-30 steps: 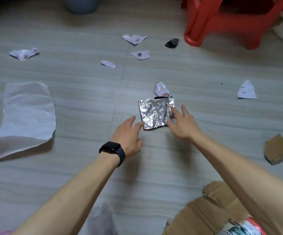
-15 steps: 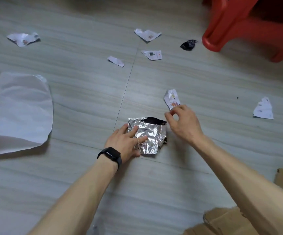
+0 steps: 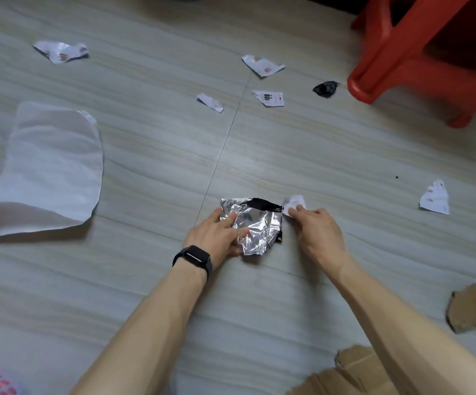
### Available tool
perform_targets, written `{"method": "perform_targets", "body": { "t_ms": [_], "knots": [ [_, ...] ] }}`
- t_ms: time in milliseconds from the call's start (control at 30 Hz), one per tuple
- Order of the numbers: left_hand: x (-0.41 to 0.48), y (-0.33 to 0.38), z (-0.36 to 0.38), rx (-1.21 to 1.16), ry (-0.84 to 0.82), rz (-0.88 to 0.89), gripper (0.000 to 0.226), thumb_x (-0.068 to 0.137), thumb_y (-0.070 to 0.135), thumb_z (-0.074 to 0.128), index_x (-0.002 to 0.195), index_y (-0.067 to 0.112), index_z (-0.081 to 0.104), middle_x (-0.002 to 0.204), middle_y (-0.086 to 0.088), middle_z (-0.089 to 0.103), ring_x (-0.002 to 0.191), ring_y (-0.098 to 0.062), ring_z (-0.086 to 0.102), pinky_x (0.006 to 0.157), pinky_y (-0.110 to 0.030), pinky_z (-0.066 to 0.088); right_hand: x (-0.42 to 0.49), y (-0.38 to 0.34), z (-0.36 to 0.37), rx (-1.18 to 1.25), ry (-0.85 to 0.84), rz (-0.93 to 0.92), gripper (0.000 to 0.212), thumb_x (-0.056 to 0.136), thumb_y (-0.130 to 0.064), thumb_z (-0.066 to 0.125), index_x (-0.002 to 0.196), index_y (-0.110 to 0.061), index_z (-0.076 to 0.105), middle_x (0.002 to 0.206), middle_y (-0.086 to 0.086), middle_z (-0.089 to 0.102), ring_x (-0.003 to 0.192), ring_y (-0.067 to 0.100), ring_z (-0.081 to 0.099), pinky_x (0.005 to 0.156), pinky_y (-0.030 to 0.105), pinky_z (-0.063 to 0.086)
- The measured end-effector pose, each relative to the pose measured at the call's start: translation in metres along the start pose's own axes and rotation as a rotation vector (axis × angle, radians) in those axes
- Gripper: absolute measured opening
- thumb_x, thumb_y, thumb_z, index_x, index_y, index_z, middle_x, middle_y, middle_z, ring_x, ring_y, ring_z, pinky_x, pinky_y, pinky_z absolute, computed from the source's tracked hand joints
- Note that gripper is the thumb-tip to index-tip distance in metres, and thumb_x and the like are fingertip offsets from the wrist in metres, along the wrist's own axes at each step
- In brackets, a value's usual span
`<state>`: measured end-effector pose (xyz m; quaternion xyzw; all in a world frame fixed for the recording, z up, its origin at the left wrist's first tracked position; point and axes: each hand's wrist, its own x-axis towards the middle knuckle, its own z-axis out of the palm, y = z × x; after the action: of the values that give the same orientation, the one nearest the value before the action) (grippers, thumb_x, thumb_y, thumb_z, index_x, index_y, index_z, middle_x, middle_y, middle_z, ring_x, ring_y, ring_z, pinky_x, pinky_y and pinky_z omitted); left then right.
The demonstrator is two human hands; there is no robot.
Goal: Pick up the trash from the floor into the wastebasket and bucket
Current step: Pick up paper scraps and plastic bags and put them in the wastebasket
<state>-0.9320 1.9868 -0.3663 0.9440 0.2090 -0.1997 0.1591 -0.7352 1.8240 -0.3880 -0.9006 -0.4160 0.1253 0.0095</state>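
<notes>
Left hand point(image 3: 219, 236) curls around the near-left side of the crumpled foil wrapper point(image 3: 256, 226) on the floor point(image 3: 145, 280), fingers closed into its creases. Right hand point(image 3: 315, 226), just right of the wrapper, pinches 1 small white paper scrap point(image 3: 295, 205) at its fingertips. That scrap lies at the wrapper's far-right corner, so each hand already holds the piece nearest it, and lifting comes next.

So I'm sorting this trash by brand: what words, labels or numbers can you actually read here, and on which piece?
No text can be read as words.
Scrap with barcode-like bars: dark bars and a red mark, too small to read.
Scrap near the stool: reddish print, blurred.
Scrap far left: reddish print, blurred.
Scrap at the right hand: faint print, illegible.
Watch: screen dark.
</notes>
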Motion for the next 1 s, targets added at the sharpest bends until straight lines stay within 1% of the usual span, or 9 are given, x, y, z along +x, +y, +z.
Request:
{"method": "perform_targets", "body": {
  "t_ms": [67,133,233,367,567,667,800,900,1000],
  "knots": [
    [-0.021,0.006,0.011,-0.013,0.042,-0.028,0.039,0.103,0.032,0.043,0.138,0.050,0.044,0.152,0.014,0.033,0.145,-0.020,0.020,0.088,-0.037,0.052,-0.024,0.002,0.002,0.039,-0.010,0.053,0.032,0.097,-0.026,0.050,0.126,-0.039,0.056,0.097,0.009,0.060,0.096,0.035,0.056,0.068,0.033,0.040],
    [-0.043,0.014,0.022,-0.036,0.050,-0.045,0.045,0.102,0.018,0.038,0.135,0.045,0.050,0.146,0.011,0.041,0.140,-0.018,0.031,0.088,-0.035,0.050,-0.051,0.002,0.009,0.057,-0.011,0.057,0.037,0.097,-0.026,0.048,0.129,-0.043,0.056,0.095,0.012,0.062,0.094,0.036,0.059,0.067,0.033,0.038],
    [-0.074,0.017,0.024,-0.009,0.057,-0.064,0.040,0.100,0.021,0.041,0.132,0.041,0.056,0.135,0.003,0.056,0.125,-0.023,0.052,0.087,-0.032,0.046,-0.088,-0.005,0.016,0.137,0.018,0.077,0.027,0.102,-0.037,0.048,0.123,-0.035,0.064,0.109,0.010,0.071,0.099,0.038,0.064,0.074,0.038,0.048],
    [-0.126,-0.004,0.006,0.058,0.161,-0.044,0.036,0.100,0.028,0.040,0.128,0.041,0.059,0.118,0.003,0.062,0.113,-0.023,0.056,0.070,-0.029,0.039,-0.131,-0.025,0.009,0.315,-0.044,0.099,0.026,0.101,-0.042,0.048,0.110,-0.026,0.067,0.103,0.009,0.074,0.099,0.037,0.064,0.077,0.041,0.051],
    [-0.256,-0.071,-0.101,0.098,0.625,-0.056,0.039,0.079,0.000,0.071,0.098,0.033,0.076,0.086,0.000,0.067,0.083,-0.030,0.065,0.050,-0.032,0.047,-0.192,-0.151,-0.089,0.354,0.066,-0.331,0.018,0.099,-0.039,0.046,0.113,-0.031,0.055,0.101,0.000,0.072,0.091,0.033,0.065,0.070,0.042,0.053],
    [-0.351,-0.094,-0.150,0.063,0.831,-0.147,0.016,0.083,0.019,0.071,0.094,0.031,0.075,0.085,-0.004,0.066,0.075,-0.031,0.065,0.052,-0.034,0.052,-0.231,-0.244,-0.153,0.319,0.173,-0.615,0.021,0.101,-0.035,0.041,0.116,-0.032,0.055,0.107,-0.004,0.069,0.092,0.032,0.064,0.070,0.043,0.054],
    [-0.458,-0.123,-0.154,0.174,0.924,-0.288,0.034,0.079,0.001,0.076,0.096,0.031,0.076,0.095,-0.001,0.073,0.073,-0.031,0.070,0.048,-0.038,0.056,-0.289,-0.346,-0.189,0.216,0.385,-0.977,0.019,0.093,-0.024,0.054,0.108,-0.029,0.065,0.094,-0.006,0.069,0.079,0.026,0.064,0.056,0.032,0.051],
    [-0.517,-0.136,-0.140,0.138,0.923,-0.422,0.044,0.078,-0.001,0.072,0.101,0.036,0.076,0.116,0.003,0.072,0.075,-0.030,0.072,0.055,-0.040,0.060,-0.318,-0.392,-0.173,0.151,0.280,-1.118,0.024,0.096,-0.031,0.047,0.108,-0.028,0.067,0.097,-0.006,0.069,0.084,0.027,0.063,0.062,0.034,0.054],
    [-0.555,-0.140,-0.129,0.109,0.901,-0.449,0.045,0.087,0.002,0.065,0.110,0.040,0.073,0.126,0.006,0.067,0.095,-0.028,0.071,0.067,-0.044,0.061,-0.338,-0.412,-0.149,0.009,0.044,-1.137,0.038,0.095,-0.031,0.051,0.133,-0.032,0.058,0.131,-0.003,0.062,0.116,0.032,0.058,0.092,0.043,0.052]
  ]
}}
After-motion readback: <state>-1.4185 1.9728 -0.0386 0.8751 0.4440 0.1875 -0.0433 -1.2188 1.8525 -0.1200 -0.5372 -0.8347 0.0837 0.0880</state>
